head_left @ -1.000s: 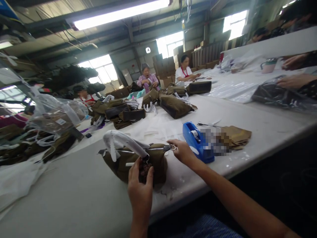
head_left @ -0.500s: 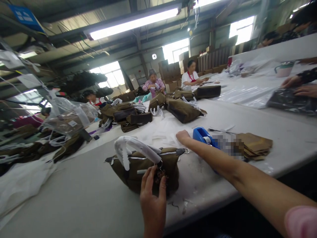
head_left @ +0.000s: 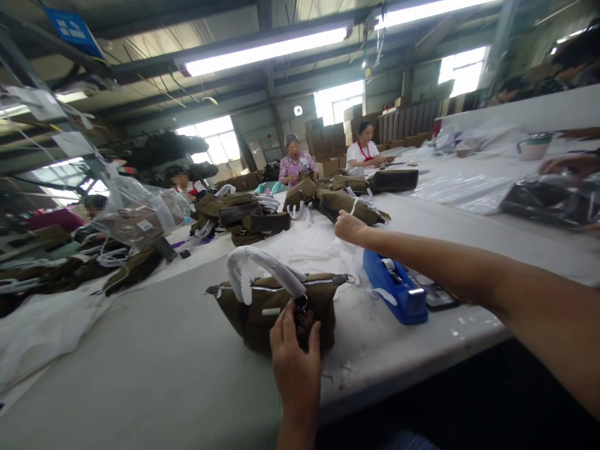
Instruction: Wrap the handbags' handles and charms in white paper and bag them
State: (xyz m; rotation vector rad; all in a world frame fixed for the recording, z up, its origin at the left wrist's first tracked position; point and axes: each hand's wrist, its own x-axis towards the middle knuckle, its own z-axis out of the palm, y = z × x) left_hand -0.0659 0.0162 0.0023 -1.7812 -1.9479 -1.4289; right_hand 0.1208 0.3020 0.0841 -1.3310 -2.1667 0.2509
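An olive-brown handbag (head_left: 253,312) stands upright on the table, with a silver zip, dark corner tabs and a handle wrapped in white (head_left: 262,262). A dark brown, flower-like bag charm (head_left: 305,322) hangs on its front from a ring. My left hand (head_left: 296,350) is against the bag's front, with thumb and fingers around the charm. My right hand (head_left: 349,226) is stretched out beyond the bag, above white sheets (head_left: 309,250). Its fingers are pinched together, and a thin white strip (head_left: 355,206) sticks up from them.
A blue tape dispenser (head_left: 394,287) stands right of the bag, beside a dark flat object (head_left: 438,294) partly under my right arm. More olive bags (head_left: 262,219) lie piled farther back. Co-workers (head_left: 297,165) sit across the table. A co-worker's hand is over a plastic-covered dark item (head_left: 546,200) at right.
My right hand has risen from the white sheets, and a white strip now shows at its fingers. My right forearm now covers the brown paper stack. My left hand stays at the charm.
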